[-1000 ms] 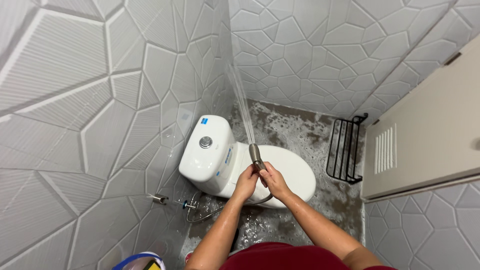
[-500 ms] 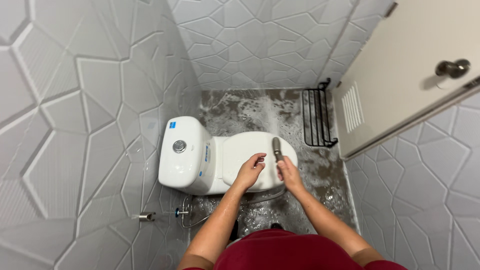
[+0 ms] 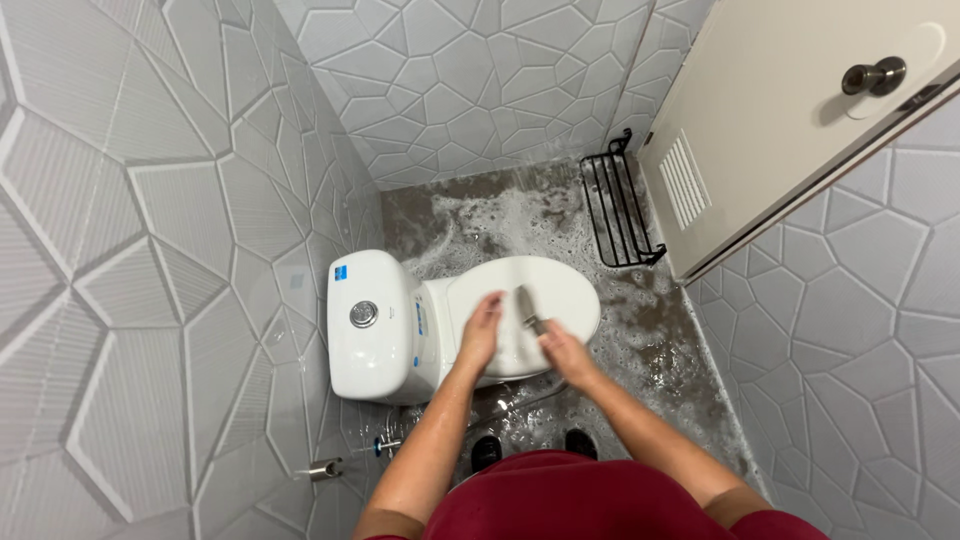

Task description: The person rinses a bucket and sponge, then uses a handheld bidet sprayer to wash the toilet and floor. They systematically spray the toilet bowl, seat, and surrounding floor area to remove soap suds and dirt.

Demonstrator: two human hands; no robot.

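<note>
A white toilet [image 3: 400, 330] with its lid [image 3: 560, 290] down stands against the tiled left wall. My right hand [image 3: 563, 352] grips a metal spray nozzle [image 3: 527, 307] and holds it over the lid, pointing away from me. My left hand [image 3: 482, 327] hovers over the lid just left of the nozzle, fingers apart and blurred, holding nothing. The nozzle's hose [image 3: 520, 395] runs down below the bowl.
The brown floor [image 3: 660, 350] is wet and foamy. A black wire rack [image 3: 615, 210] lies on it by the far wall. A beige door [image 3: 790, 120] with a vent and round knob stands at the right. A wall valve [image 3: 385, 445] sits low on the left.
My left hand let go of the nozzle and moved over the lid. The nozzle swung down from the back wall toward the lid. My view shifted toward the door.
</note>
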